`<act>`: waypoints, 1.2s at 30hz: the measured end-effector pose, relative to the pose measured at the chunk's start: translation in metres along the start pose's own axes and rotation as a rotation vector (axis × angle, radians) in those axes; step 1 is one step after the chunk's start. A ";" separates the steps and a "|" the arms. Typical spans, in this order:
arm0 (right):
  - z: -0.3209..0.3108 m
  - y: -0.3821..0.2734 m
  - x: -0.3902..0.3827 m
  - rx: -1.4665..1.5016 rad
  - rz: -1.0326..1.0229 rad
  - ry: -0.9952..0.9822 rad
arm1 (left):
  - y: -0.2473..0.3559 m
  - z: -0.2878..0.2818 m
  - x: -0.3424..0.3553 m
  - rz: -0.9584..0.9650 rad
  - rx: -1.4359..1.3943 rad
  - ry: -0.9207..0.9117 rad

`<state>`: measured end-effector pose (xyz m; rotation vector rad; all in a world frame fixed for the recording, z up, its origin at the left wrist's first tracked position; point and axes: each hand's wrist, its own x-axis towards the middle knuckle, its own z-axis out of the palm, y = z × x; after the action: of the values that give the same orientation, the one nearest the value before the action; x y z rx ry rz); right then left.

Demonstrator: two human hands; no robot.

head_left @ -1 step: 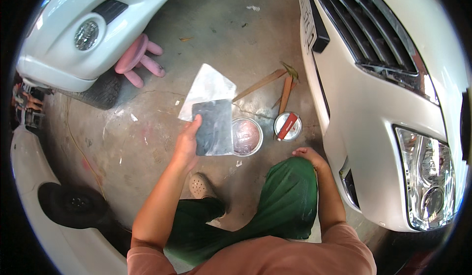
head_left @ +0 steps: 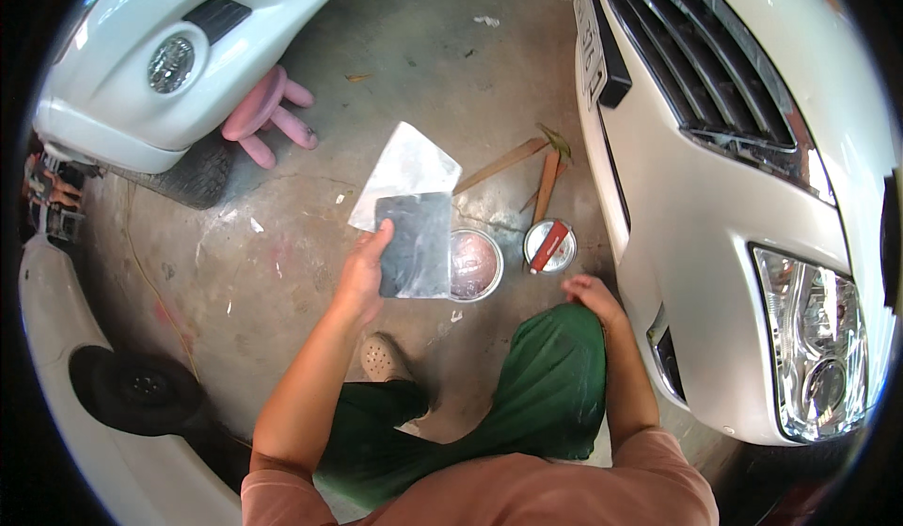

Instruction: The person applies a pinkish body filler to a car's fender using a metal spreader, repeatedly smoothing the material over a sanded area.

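My left hand (head_left: 362, 272) is closed on the near left edge of a flat dark grey rectangular plate (head_left: 416, 248), thumb on top. A pale, whitish sheet (head_left: 404, 170) sticks out beyond the plate's far edge; where it is held is hidden. Partly behind the plate stands a round open tin (head_left: 478, 264) with pinkish contents. My right hand (head_left: 593, 297) hovers by my right knee with its fingers loosely curled and nothing visible in them. Nearest to it is a smaller round tin (head_left: 557, 255) with a red flat object (head_left: 548, 247) lying across its top.
A white car front (head_left: 696, 206) rises close on my right. Another white bumper (head_left: 122, 93) stands at the far left, with a pink stool (head_left: 259, 112) beside it. A detached-looking pale bumper (head_left: 56, 338) curves along the near left. Dry brown leaves (head_left: 546, 183) lie beyond the tins.
The grey plate and whitish sheet have shifted very slightly to the right in view. My right hand's fingers have lifted a little. Both grips look the same.
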<state>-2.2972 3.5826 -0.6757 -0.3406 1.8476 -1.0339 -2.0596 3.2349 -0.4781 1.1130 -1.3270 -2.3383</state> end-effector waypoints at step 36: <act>0.165 -0.251 -0.020 -0.820 -1.138 0.487 | 0.015 -0.020 0.001 0.061 -0.046 0.030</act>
<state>-2.1968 3.3604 -0.4997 -1.9287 2.4943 -1.0251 -2.0488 3.2134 -0.4727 1.0748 -1.2719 -2.2875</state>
